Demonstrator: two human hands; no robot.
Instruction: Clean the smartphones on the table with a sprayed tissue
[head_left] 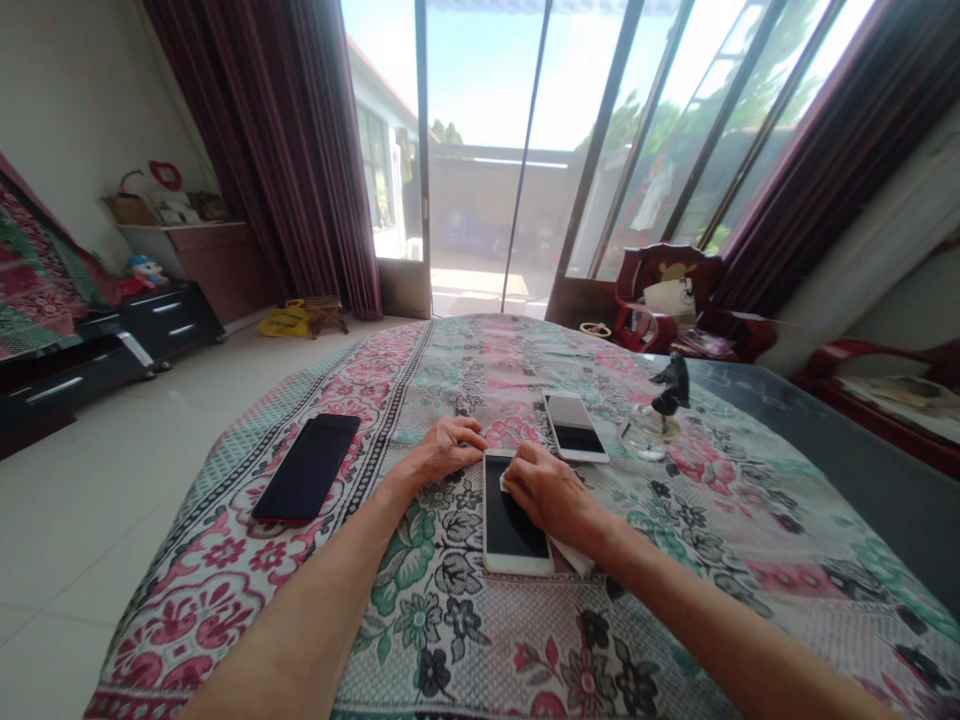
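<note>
A white phone (517,530) with a dark screen lies flat on the patterned cloth in front of me. My right hand (551,490) is closed over its right side, pinching a white wipe (574,557) against the screen. I cannot tell whether the wipe is tissue or fabric; most of it is under the hand. At the phone's upper left edge rests my left hand (448,449), its fingers stretched loosely and slightly bent, the tips by the phone's corner. Beyond the right hand lies a second white phone (576,428). A black tablet-like device (307,468) with a red edge sits left of my left arm.
A floral tablecloth (555,650) covers the round table. At the right stands a black holder on a clear base (651,432). Past the table are a wooden chair (664,290), a yellow bag (285,320) on the floor and glass doors (487,200) between dark curtains.
</note>
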